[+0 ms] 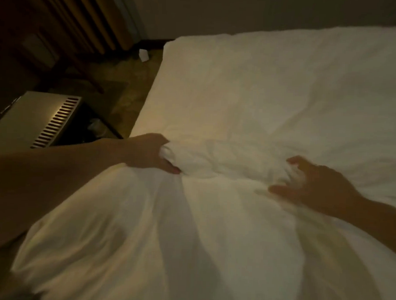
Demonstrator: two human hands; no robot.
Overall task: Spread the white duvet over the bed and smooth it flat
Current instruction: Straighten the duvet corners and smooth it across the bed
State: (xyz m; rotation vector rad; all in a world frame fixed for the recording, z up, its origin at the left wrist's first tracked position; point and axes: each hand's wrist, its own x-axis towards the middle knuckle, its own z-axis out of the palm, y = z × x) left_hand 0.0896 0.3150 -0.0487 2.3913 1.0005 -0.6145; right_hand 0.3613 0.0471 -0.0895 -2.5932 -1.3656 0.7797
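Note:
The white duvet point(189, 228) lies bunched and creased across the near half of the bed point(274, 85), with long folds running toward me. A rumpled ridge of it stretches between my hands. My left hand point(147, 153) grips a fistful of that ridge near the bed's left edge. My right hand point(313, 184) is blurred, its fingers curled into the other end of the ridge. Beyond the ridge the white bed surface lies fairly flat up to its far left corner.
A grey unit with a slotted vent point(37, 118) stands on the floor left of the bed. A small white object point(143, 55) lies on the floor by the far corner. Brown curtains point(85, 15) hang at upper left, and a dark wall runs behind the bed.

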